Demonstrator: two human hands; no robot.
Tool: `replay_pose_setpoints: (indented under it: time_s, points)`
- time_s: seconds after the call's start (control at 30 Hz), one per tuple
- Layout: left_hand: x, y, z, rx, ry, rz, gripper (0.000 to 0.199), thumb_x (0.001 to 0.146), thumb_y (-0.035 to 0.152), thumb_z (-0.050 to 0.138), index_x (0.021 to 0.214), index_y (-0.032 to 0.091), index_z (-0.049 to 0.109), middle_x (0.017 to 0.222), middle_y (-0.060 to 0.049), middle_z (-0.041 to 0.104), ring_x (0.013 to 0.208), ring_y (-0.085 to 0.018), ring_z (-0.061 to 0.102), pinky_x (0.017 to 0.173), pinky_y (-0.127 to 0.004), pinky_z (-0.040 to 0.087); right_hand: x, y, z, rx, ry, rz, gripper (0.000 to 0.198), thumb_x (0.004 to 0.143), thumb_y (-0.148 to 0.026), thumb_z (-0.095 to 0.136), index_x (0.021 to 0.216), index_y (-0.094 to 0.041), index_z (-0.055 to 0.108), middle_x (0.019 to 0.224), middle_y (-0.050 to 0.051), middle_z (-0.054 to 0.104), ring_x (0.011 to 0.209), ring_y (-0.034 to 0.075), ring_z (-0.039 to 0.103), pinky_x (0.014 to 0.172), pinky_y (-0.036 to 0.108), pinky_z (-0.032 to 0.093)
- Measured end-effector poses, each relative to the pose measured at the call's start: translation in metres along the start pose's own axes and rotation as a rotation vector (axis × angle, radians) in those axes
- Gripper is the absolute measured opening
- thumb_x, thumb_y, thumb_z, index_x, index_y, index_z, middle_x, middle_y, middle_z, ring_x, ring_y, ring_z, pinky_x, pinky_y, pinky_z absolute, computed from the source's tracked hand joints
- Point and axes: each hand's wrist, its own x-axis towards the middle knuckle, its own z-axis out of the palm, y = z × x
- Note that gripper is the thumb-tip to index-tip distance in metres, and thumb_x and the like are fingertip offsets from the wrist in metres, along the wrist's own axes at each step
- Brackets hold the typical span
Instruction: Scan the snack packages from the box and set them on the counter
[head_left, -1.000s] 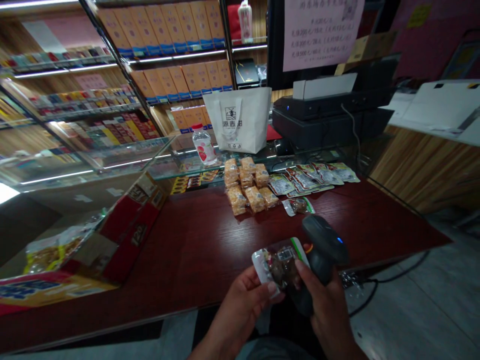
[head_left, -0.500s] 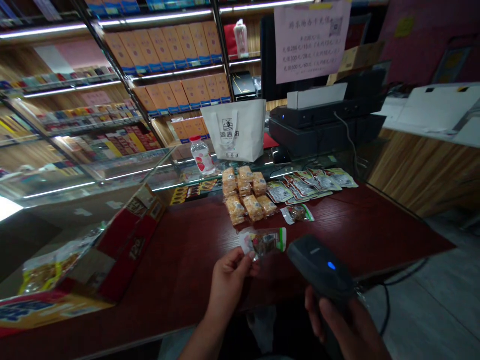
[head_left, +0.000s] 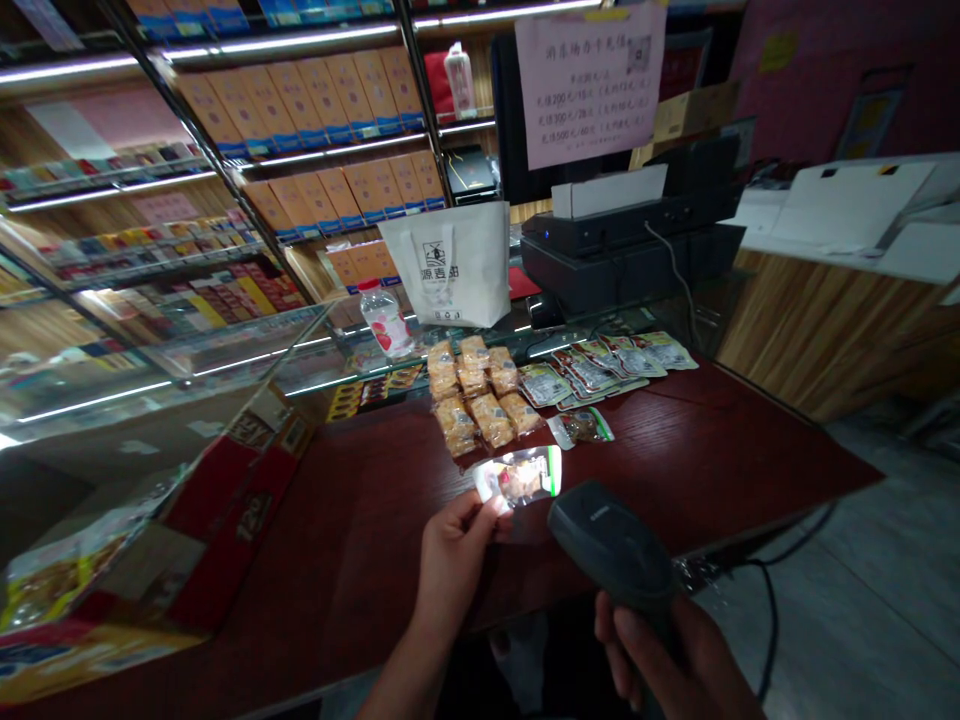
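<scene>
Between the thumb and fingers of my left hand [head_left: 459, 545] is one end of a small clear snack packet [head_left: 521, 476] with a green edge, raised a little over the dark red counter. White light falls brightly on the packet. My right hand [head_left: 667, 650] is wrapped round the handle of a black barcode scanner [head_left: 611, 545], its head pointing at the packet from a short distance. Beyond the packet lie several wrapped golden snack blocks [head_left: 480, 395], a second small packet [head_left: 581, 427] with a green edge, and a row of flat snack pouches [head_left: 600, 368].
At the left stands an open cardboard box [head_left: 217, 540] with yellow bags inside. A white tote bag [head_left: 454, 265] and a red-capped bottle [head_left: 387, 320] stand at the back. Behind the pouches is black till equipment [head_left: 630, 250]. A cable [head_left: 772, 610] hangs off the right side.
Light from the scanner now shines on the packet, and the blue lamp on the scanner no longer shows. The whole view has shifted slightly; both hands keep their hold.
</scene>
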Motion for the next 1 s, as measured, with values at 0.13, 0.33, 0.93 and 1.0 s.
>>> replay_pose_setpoints:
  time_s: [0.13, 0.33, 0.93, 1.0]
  points:
    - [0.001, -0.002, 0.004, -0.092, -0.020, -0.029, 0.025, 0.077, 0.039, 0.068, 0.070, 0.015, 0.066, 0.063, -0.001, 0.066, 0.061, -0.014, 0.060, 0.060, -0.022, 0.047, -0.001, 0.001, -0.001, -0.016, 0.024, -0.022, 0.054, 0.087, -0.071, 0.052, 0.077, -0.018, 0.064, 0.051, -0.001, 0.055, 0.046, 0.014, 0.051, 0.051, 0.026, 0.041]
    - [0.014, -0.007, 0.011, -0.270, -0.098, -0.190, 0.034, 0.068, 0.041, 0.080, 0.080, 0.012, 0.067, 0.068, -0.005, 0.069, 0.058, -0.013, 0.063, 0.057, -0.022, 0.053, 0.005, 0.003, -0.005, 0.046, 0.035, -0.018, 0.051, 0.089, -0.067, 0.053, 0.076, -0.018, 0.064, 0.051, -0.001, 0.053, 0.046, 0.014, 0.050, 0.049, 0.025, 0.040]
    - [0.110, 0.027, 0.095, -0.579, -0.301, -0.507, 0.010, 0.091, 0.004, 0.047, 0.085, 0.008, 0.054, 0.079, -0.015, 0.070, 0.066, -0.017, 0.071, 0.066, -0.026, 0.059, 0.017, 0.002, -0.016, 0.231, 0.231, 0.032, 0.051, 0.080, -0.069, 0.064, 0.091, -0.019, 0.067, 0.072, 0.006, 0.070, 0.048, 0.013, 0.053, 0.044, 0.023, 0.045]
    - [0.105, 0.023, 0.092, -0.619, -0.324, -0.492, 0.004, 0.090, 0.007, 0.052, 0.088, 0.008, 0.055, 0.082, -0.015, 0.070, 0.069, -0.017, 0.072, 0.068, -0.026, 0.059, 0.018, 0.000, -0.012, 0.241, 0.282, 0.046, 0.052, 0.079, -0.069, 0.065, 0.095, -0.019, 0.067, 0.069, 0.004, 0.068, 0.047, 0.012, 0.052, 0.044, 0.022, 0.043]
